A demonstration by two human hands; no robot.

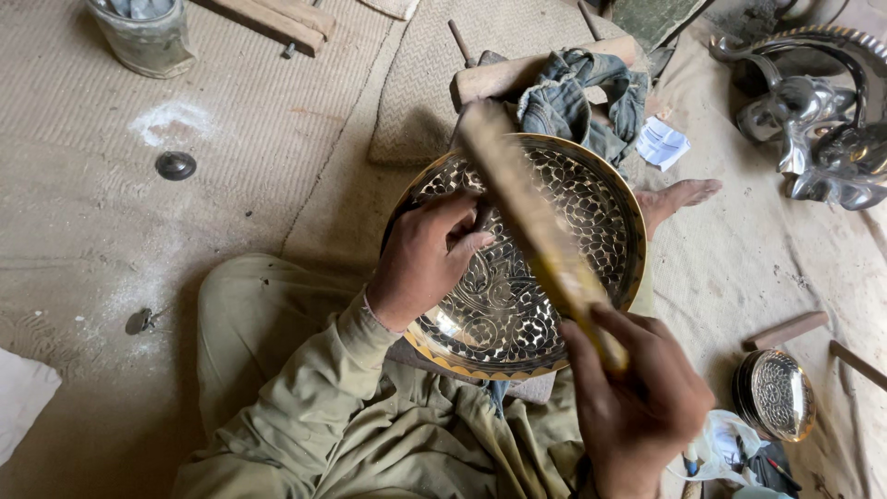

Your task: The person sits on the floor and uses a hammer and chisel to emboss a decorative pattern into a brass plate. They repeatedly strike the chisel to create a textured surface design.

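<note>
Left hand [427, 261] gripping rim of engraved brass bowl [554, 240], tilted on lap. Right hand [637, 397] clenched around wooden brush [536, 231], laid across bowl's inside. Smaller bowl [781, 395] on floor, well apart at right.

head cam | looks steeply down | close over lap and floor mat [231, 139]

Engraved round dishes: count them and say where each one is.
2. The large bowl rests on the person's lap, left hand on its rim, with the right hand holding a stick across it. A small dish lies on the cloth at right. Others may be hidden.
</note>
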